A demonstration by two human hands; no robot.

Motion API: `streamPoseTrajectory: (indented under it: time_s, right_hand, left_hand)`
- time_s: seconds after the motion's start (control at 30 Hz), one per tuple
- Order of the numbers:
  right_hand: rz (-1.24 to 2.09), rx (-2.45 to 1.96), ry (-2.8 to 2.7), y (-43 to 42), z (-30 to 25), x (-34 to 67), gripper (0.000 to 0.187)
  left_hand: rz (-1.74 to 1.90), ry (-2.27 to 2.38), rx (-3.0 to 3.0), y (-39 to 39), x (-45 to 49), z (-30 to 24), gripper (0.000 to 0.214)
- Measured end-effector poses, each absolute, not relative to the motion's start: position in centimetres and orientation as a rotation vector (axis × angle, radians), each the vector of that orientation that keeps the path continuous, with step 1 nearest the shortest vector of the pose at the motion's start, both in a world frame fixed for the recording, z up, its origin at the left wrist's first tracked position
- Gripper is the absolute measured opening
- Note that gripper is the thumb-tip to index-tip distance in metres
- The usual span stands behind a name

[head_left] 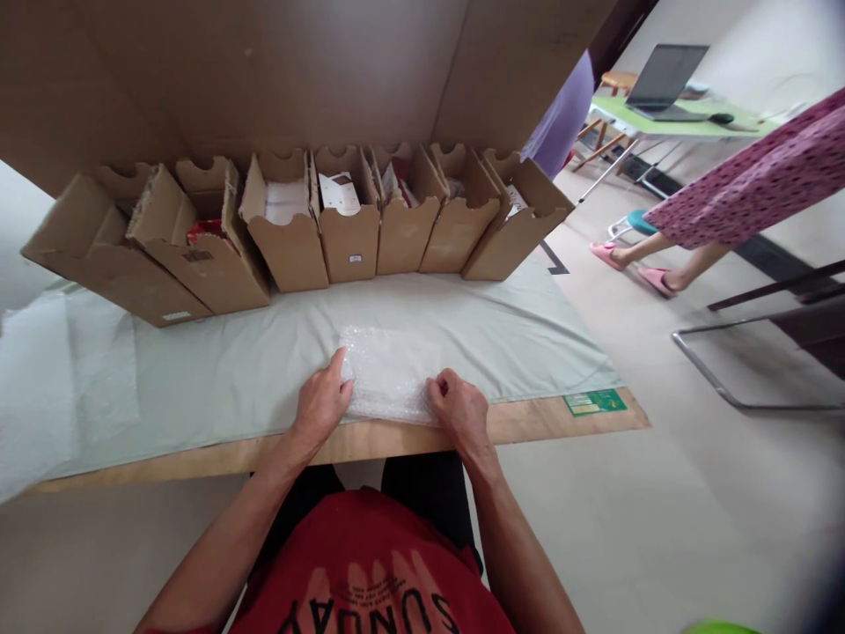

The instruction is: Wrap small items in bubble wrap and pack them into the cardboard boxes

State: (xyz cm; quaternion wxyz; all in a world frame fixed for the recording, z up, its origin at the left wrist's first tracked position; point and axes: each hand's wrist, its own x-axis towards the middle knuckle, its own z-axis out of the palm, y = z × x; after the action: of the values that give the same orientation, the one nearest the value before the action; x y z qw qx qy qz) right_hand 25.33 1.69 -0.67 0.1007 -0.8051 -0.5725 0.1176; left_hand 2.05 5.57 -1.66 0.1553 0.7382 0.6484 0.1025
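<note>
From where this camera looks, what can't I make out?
All in the head view:
Right hand: some fingertips, hidden by the hand itself.
Bubble wrap: anything inside, veiled by its cloudy layers.
Leftmost box: its bottom, hidden by its walls.
Green label: wording too small.
Lime-green object: what it is, cut off by the bottom edge.
Person in pink: upper body, beyond the right edge.

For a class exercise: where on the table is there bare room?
Cloth lies bare between the loose plastic and left hand, and between right hand and rightmost box. Crowded: boxes along the back, bubble wrap between the hands.
</note>
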Motion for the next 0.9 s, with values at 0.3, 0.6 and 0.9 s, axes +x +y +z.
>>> streamPoseTrajectory:
  time_s: [0.3,0.6,0.9]
  right_hand:
    - [0.448,-2.445,-1.673,1.0,0.7,26.8,0.017]
    - [0.121,-1.749,-2.106,3.4,0.9,22.5,0.043]
    - [0.103,-1.918,-2.038,1.3,-4.4,27.5,0.053]
  left_hand:
    - [0.373,1.866,2.187,5.2,1.6,-1.5,0.059]
    - [0.552,1.470,2.558,6.9,4.9,-1.7,0.056]
    - [0.022,1.455,2.578,8.0,3.7,-2.5,0.061]
